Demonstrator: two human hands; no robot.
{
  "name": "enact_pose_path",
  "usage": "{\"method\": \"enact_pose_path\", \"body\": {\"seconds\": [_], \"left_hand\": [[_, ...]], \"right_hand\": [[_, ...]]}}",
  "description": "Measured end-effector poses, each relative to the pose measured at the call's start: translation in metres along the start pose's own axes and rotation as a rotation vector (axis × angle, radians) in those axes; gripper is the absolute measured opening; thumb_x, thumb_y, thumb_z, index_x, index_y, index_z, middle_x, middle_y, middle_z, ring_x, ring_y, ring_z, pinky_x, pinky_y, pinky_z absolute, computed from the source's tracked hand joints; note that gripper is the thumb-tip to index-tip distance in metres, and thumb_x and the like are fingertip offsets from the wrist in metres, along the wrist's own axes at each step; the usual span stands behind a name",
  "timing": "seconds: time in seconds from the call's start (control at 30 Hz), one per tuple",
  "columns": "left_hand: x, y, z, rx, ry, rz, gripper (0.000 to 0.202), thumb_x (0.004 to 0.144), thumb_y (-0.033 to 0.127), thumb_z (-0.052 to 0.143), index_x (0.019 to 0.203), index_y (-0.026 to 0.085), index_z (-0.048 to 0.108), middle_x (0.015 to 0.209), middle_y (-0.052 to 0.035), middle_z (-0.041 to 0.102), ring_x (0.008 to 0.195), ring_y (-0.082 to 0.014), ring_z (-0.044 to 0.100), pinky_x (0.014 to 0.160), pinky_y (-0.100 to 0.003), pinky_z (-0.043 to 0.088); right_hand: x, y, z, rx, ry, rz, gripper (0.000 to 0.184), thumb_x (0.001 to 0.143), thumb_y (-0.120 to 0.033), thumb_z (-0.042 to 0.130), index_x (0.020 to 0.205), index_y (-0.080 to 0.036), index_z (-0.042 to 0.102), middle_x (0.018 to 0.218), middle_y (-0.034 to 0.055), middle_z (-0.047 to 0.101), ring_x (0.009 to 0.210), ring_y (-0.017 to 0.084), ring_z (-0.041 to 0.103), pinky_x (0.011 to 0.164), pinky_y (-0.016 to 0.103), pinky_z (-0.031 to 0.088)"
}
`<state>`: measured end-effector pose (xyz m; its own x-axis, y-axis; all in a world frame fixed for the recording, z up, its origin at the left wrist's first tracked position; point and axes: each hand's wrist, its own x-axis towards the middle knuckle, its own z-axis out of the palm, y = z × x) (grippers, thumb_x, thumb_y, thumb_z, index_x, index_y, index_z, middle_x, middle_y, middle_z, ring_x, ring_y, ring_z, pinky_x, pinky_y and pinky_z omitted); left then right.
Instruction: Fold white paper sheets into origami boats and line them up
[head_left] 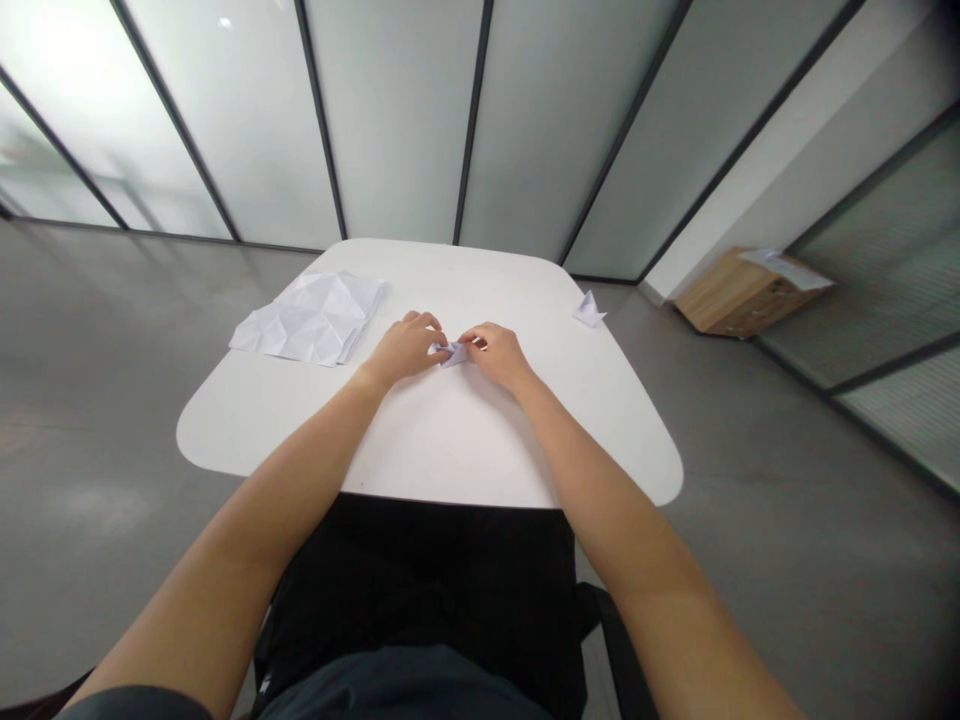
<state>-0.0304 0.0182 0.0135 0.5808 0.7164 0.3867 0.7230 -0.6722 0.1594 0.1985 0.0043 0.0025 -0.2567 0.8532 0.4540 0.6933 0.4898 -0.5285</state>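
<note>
My left hand (405, 350) and my right hand (499, 358) meet near the middle of a white rounded table (450, 440). Between their fingertips, both hands pinch a small folded piece of white paper (452, 353), partly hidden by my fingers. To the left of my left hand lies a stack of creased white paper (311, 318). Near the table's far right edge sits a small pointed paper fold (589, 311), well away from my right hand.
A wooden cabinet (739, 292) with papers on top stands on the grey floor at the right. Frosted glass panels (397, 120) with dark frames run behind the table. A black chair (615, 640) shows below my right arm.
</note>
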Motion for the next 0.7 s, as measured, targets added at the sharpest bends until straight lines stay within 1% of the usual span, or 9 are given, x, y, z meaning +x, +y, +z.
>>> {"method": "enact_pose_path", "body": {"seconds": [0.2,0.3,0.37,0.47,0.57,0.7], "left_hand": [[0.0028,0.0014,0.0056,0.047,-0.050,-0.031,0.030,0.102,0.041,0.061,0.109,0.023,0.083,0.121,-0.0106,0.073,0.115,-0.0294,0.063,0.102,-0.042,0.052],[0.0046,0.0024,0.0074,0.074,-0.074,-0.078,0.033,0.104,0.043,0.057,0.107,0.021,0.082,0.118,-0.0119,0.074,0.114,-0.0293,0.064,0.104,-0.042,0.051],[0.0050,0.0030,0.0079,0.080,-0.086,-0.122,0.032,0.103,0.041,0.058,0.105,0.020,0.081,0.117,-0.0120,0.075,0.114,-0.0291,0.065,0.103,-0.041,0.052],[0.0046,0.0035,0.0081,0.029,-0.076,-0.194,0.025,0.097,0.034,0.062,0.111,0.022,0.080,0.117,-0.0104,0.076,0.109,-0.0282,0.069,0.096,-0.038,0.054],[0.0048,0.0035,0.0078,-0.046,-0.056,-0.240,0.026,0.095,0.035,0.064,0.113,0.024,0.079,0.116,-0.0098,0.078,0.105,-0.0291,0.072,0.089,-0.037,0.056],[0.0074,0.0006,0.0082,-0.141,-0.044,-0.290,0.027,0.094,0.039,0.067,0.108,0.023,0.083,0.107,-0.0092,0.081,0.101,-0.0294,0.075,0.092,-0.037,0.056]], "right_hand": [[-0.0003,0.0010,0.0013,0.004,-0.005,0.001,0.026,0.087,-0.005,0.064,0.096,-0.022,0.081,0.102,0.0040,0.079,0.087,0.018,0.072,0.088,0.031,0.057],[-0.0008,-0.0009,0.0004,0.016,-0.020,0.031,0.024,0.087,-0.006,0.065,0.097,-0.022,0.081,0.103,0.0034,0.080,0.085,0.017,0.072,0.088,0.031,0.057],[-0.0012,-0.0017,-0.0003,0.026,-0.031,0.056,0.024,0.086,-0.006,0.066,0.098,-0.022,0.081,0.103,0.0029,0.081,0.084,0.017,0.073,0.087,0.031,0.058],[-0.0019,-0.0018,-0.0014,0.044,-0.034,0.079,0.021,0.088,-0.010,0.067,0.098,-0.022,0.081,0.102,0.0020,0.082,0.083,0.017,0.073,0.087,0.031,0.058],[-0.0023,-0.0012,-0.0032,0.056,-0.032,0.087,0.018,0.089,-0.014,0.068,0.098,-0.023,0.080,0.102,0.0017,0.082,0.083,0.017,0.073,0.086,0.031,0.058],[-0.0025,0.0006,-0.0078,0.066,-0.038,0.127,0.015,0.090,-0.016,0.068,0.097,-0.022,0.080,0.100,0.0020,0.083,0.082,0.017,0.073,0.085,0.031,0.058]]}}
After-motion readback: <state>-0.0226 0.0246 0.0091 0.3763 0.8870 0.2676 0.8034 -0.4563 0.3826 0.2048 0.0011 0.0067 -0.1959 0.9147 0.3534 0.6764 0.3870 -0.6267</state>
